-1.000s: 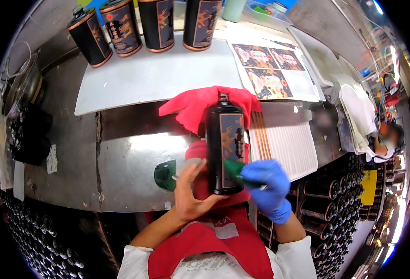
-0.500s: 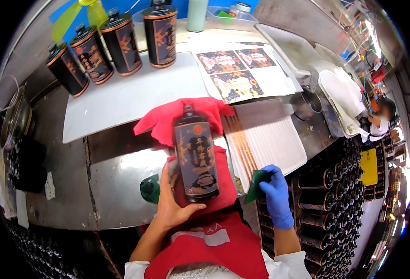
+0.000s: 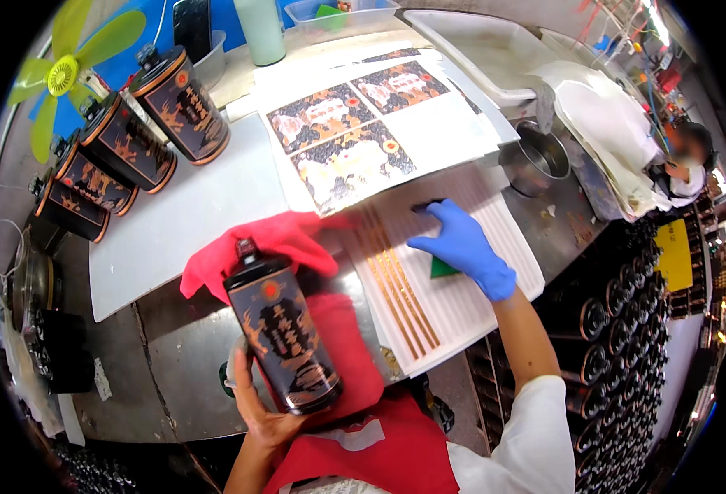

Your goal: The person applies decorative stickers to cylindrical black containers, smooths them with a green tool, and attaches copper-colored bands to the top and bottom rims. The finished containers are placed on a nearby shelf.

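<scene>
A black bottle (image 3: pixel 285 342) with a dark label of copper-gold patterns rests tilted in my left hand (image 3: pixel 262 416), its neck pointing up and away to the left. That bare hand cups it low on its left side and base. My right hand (image 3: pixel 468 251), in a blue glove, is over a ribbed white foam sheet (image 3: pixel 507 288), right of several thin copper-gold strips (image 3: pixel 396 284). A green scraper (image 3: pixel 441 268) shows partly below the thumb; most of the fingers around it are hidden. Near the index fingertip is a small dark patch (image 3: pixel 425 205), too unclear to name.
Several similar bottles (image 3: pixel 183 111) stand at the far left on a white board (image 3: pixel 239 173), beside a green fan (image 3: pixel 62 74). A red cloth (image 3: pixel 215 251) lies behind the held bottle. Printed sheets (image 3: pixel 453 136), a metal pot (image 3: pixel 536 160) and racked bottles (image 3: pixel 626 346) are rightward.
My right hand has moved forward from the sheet's near edge to over the sheet, with the green scraper. In my left hand the bottle now tilts more. The view has shifted.
</scene>
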`<state>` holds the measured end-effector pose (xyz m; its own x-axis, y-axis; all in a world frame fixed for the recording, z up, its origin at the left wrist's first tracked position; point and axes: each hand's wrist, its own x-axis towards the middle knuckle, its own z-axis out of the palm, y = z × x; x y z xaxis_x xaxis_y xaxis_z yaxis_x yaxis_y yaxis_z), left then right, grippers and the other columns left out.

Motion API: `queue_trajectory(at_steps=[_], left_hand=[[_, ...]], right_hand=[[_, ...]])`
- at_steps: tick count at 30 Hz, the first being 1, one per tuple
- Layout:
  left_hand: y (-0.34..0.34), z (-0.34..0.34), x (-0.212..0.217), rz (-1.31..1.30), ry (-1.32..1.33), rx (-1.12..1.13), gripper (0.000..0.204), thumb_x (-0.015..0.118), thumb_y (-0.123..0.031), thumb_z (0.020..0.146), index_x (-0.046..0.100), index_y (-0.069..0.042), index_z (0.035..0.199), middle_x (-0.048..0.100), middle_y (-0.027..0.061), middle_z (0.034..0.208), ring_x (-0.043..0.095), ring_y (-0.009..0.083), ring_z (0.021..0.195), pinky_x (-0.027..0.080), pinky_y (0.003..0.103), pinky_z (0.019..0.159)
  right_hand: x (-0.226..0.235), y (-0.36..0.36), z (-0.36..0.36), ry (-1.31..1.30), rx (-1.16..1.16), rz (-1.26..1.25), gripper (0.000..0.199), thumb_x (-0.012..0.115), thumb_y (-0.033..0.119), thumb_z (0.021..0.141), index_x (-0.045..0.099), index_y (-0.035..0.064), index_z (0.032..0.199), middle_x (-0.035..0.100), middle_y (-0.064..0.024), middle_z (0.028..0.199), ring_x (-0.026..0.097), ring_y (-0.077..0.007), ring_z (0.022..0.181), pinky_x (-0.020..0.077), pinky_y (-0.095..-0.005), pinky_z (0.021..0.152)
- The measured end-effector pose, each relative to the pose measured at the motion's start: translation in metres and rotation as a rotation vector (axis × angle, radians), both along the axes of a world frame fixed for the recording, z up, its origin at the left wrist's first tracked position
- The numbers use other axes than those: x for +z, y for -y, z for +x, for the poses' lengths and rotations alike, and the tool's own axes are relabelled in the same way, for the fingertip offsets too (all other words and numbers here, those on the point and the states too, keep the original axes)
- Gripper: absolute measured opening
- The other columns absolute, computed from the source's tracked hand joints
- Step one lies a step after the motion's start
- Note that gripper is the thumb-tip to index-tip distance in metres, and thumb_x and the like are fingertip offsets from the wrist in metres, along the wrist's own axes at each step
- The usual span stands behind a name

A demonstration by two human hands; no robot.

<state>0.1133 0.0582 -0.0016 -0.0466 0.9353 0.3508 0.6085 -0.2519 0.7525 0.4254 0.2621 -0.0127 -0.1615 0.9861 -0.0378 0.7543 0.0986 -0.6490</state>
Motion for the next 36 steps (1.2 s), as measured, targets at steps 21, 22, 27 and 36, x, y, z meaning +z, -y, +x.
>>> queue_trajectory(at_steps=[21, 22, 27, 36], left_hand=[[0.002, 0.018, -0.009, -0.636, 1.624, 0.283, 0.065, 0.060, -0.040, 0.079, 0.036, -0.008, 0.131, 0.055, 0.0154, 0.114, 0.056, 0.0293, 0.101, 0.048, 0.045, 0.086], [0.009, 0.017, -0.019, -0.587, 1.329, 0.325, 0.073, 0.067, -0.032, 0.074, 0.031, -0.008, 0.133, 0.055, 0.0153, 0.115, 0.056, 0.0287, 0.103, 0.049, 0.044, 0.086], [-0.001, 0.028, -0.008, -0.436, 0.556, 0.196, 0.101, 0.077, -0.008, 0.057, 0.016, -0.005, 0.138, 0.052, 0.0148, 0.118, 0.056, 0.0264, 0.104, 0.049, 0.038, 0.087], [-0.013, 0.044, 0.023, -0.293, 0.398, 0.098, 0.110, 0.079, -0.007, 0.058, 0.008, -0.004, 0.142, 0.044, 0.0146, 0.128, 0.050, 0.0259, 0.113, 0.043, 0.040, 0.094]], right_hand=[[-0.097, -0.120, -0.044, -0.041, 0.303, 0.427, 0.059, 0.063, 0.044, 0.077, 0.052, 0.0103, 0.123, 0.051, -0.0126, 0.126, 0.046, -0.0314, 0.116, 0.0358, -0.0392, 0.098], [-0.087, -0.116, -0.044, -0.068, 0.316, 0.335, 0.057, 0.062, 0.043, 0.078, 0.052, 0.0095, 0.123, 0.051, -0.0132, 0.127, 0.045, -0.0312, 0.117, 0.0356, -0.0390, 0.098], [-0.053, -0.097, -0.031, -0.315, 0.349, 0.110, 0.051, 0.057, 0.037, 0.083, 0.050, 0.0076, 0.124, 0.055, -0.0170, 0.120, 0.054, -0.0294, 0.105, 0.0414, -0.0376, 0.091], [0.058, -0.033, -0.013, -0.803, 0.449, -0.828, 0.019, 0.057, 0.018, 0.086, 0.056, 0.0012, 0.094, 0.065, -0.0072, 0.082, 0.049, -0.0043, 0.055, 0.0398, -0.0180, 0.048]])
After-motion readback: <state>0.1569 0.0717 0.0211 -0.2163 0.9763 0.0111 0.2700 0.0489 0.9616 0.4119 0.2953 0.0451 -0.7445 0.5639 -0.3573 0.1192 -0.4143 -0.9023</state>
